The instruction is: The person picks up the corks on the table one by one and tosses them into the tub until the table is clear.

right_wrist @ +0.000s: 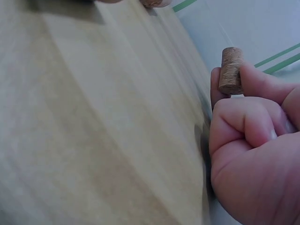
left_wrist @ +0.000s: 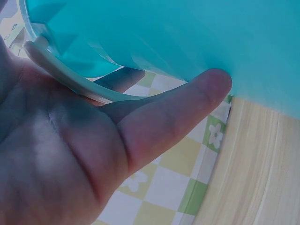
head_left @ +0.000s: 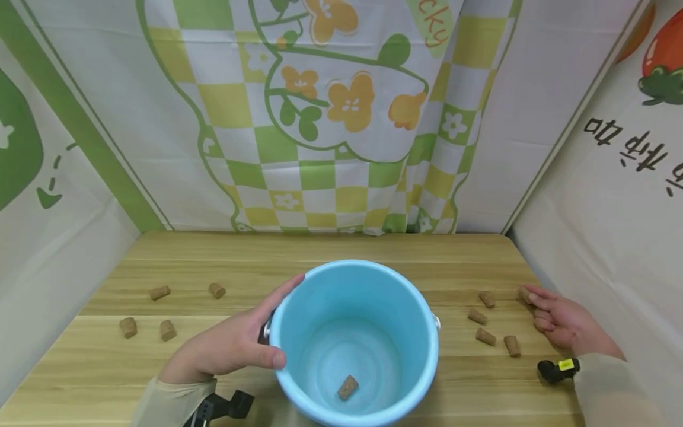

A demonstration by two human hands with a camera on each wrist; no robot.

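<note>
A light-blue bucket [head_left: 356, 267] stands on the wooden table, and one cork [head_left: 348, 387] lies on its floor. My left hand [head_left: 242, 344] rests against the bucket's left side, with the thumb at the rim and the straight fingers spread along the outer wall. In the left wrist view, the bucket's pale handle [left_wrist: 65, 77] passes beside the palm. Over at the table's right edge, my right hand [head_left: 565, 317] pinches a cork [right_wrist: 231, 70] between thumb and index finger. Its other fingers are curled into the palm.
Several corks [head_left: 485, 337] lie between the bucket and my right hand. On the left, several more corks [head_left: 168, 330] are spread over the table [head_left: 256, 252]. A checked, flowered curtain [head_left: 320, 178] hangs behind, and white printed walls [head_left: 603, 237] flank both sides.
</note>
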